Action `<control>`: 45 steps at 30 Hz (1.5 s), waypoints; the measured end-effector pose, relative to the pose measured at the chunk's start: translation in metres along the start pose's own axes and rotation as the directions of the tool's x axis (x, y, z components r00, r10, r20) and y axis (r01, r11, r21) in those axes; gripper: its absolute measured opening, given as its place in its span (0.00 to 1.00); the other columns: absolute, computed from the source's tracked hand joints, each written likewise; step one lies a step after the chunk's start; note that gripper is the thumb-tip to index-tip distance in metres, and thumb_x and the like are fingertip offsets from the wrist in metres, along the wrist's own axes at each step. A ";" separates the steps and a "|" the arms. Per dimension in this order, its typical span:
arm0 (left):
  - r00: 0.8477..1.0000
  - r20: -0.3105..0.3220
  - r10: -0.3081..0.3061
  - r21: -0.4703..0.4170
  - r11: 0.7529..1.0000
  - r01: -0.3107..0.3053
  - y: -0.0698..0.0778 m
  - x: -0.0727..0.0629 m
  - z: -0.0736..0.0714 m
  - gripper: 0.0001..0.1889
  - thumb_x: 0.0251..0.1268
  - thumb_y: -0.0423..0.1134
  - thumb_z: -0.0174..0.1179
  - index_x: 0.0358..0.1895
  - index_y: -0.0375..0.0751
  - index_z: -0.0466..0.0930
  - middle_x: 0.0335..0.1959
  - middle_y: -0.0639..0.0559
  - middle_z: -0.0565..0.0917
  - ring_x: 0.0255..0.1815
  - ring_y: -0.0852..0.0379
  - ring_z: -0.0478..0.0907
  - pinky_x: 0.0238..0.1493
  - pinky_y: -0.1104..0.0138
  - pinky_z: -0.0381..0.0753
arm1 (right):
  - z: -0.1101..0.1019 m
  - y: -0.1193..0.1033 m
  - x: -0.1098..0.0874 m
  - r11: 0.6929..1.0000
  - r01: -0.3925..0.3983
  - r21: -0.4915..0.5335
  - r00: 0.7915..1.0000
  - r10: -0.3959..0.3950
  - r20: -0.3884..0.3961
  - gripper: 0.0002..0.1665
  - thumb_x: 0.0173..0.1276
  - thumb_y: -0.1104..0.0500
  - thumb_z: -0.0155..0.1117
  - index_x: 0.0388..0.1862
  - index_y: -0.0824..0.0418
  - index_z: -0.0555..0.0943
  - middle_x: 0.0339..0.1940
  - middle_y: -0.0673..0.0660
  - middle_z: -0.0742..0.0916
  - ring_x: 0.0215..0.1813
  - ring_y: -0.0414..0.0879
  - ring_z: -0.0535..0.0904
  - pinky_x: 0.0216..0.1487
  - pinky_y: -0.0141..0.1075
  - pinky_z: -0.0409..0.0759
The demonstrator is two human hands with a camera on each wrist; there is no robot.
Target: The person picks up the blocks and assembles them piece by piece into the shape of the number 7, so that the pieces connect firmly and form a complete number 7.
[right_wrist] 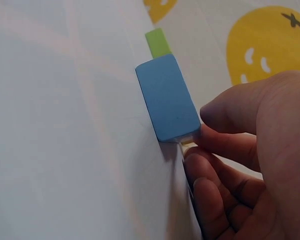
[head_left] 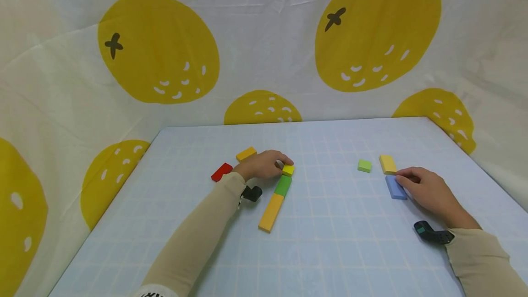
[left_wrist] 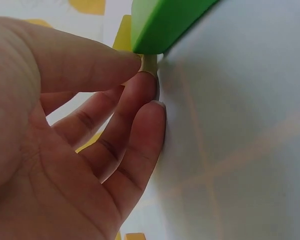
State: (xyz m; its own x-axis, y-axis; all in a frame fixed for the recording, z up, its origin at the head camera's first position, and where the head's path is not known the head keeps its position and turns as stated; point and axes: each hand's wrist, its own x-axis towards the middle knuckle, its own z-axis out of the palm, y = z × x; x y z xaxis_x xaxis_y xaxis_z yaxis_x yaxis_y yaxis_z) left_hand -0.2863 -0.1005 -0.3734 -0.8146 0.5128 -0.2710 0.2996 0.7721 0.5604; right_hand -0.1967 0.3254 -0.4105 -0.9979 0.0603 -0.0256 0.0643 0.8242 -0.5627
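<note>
My left hand (head_left: 266,163) pinches a small yellow block (head_left: 288,170) between thumb and fingers. That block sits at the far end of a row with a green block (head_left: 283,186) and a long orange block (head_left: 271,213). In the left wrist view the green block (left_wrist: 165,22) hides most of the yellow one. On the right, my right hand (head_left: 431,194) holds a blue block (head_left: 396,188) at its edge, thumb and index finger at one corner. A pale yellow block (head_left: 387,164) lies just beyond the blue block.
A light green block (head_left: 365,165) lies left of the pale yellow one. Beside my left wrist are a red block (head_left: 222,172) and another orange block (head_left: 246,153). All lie on a pale blue gridded table (head_left: 330,246), with a fruit-patterned cloth (head_left: 268,49) behind it.
</note>
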 end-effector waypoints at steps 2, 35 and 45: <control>1.000 -0.001 -0.003 0.003 1.000 0.003 0.000 -0.001 0.000 0.22 0.72 0.32 0.53 0.63 0.59 0.81 0.65 0.59 0.76 0.60 0.54 0.72 0.65 0.56 0.72 | 0.000 0.000 0.000 1.000 -0.001 0.001 1.000 0.001 0.002 0.32 0.79 0.42 0.52 0.62 0.69 0.75 0.55 0.71 0.77 0.49 0.62 0.70 0.48 0.57 0.75; 1.000 0.018 -0.017 -0.029 0.999 0.017 0.006 -0.001 0.008 0.23 0.63 0.50 0.70 0.61 0.61 0.80 0.56 0.61 0.76 0.51 0.57 0.74 0.54 0.63 0.77 | -0.001 -0.001 -0.002 1.000 -0.005 0.013 1.000 0.005 0.009 0.32 0.79 0.42 0.51 0.62 0.69 0.75 0.57 0.72 0.77 0.51 0.64 0.70 0.51 0.61 0.74; 1.000 0.002 -0.021 -0.056 0.998 0.021 0.002 -0.003 0.009 0.19 0.67 0.50 0.67 0.59 0.61 0.81 0.55 0.61 0.77 0.53 0.57 0.74 0.57 0.61 0.76 | -0.001 -0.002 -0.002 1.000 -0.002 0.007 1.000 0.002 0.011 0.31 0.79 0.43 0.51 0.62 0.69 0.75 0.58 0.72 0.76 0.52 0.64 0.70 0.53 0.63 0.73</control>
State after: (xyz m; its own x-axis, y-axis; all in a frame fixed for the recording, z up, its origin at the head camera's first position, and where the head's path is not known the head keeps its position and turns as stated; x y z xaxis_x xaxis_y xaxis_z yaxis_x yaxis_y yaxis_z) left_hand -0.2783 -0.0971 -0.3784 -0.8197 0.4972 -0.2844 0.2538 0.7604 0.5977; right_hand -0.1951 0.3244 -0.4089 -0.9978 0.0558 -0.0354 0.0661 0.8199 -0.5687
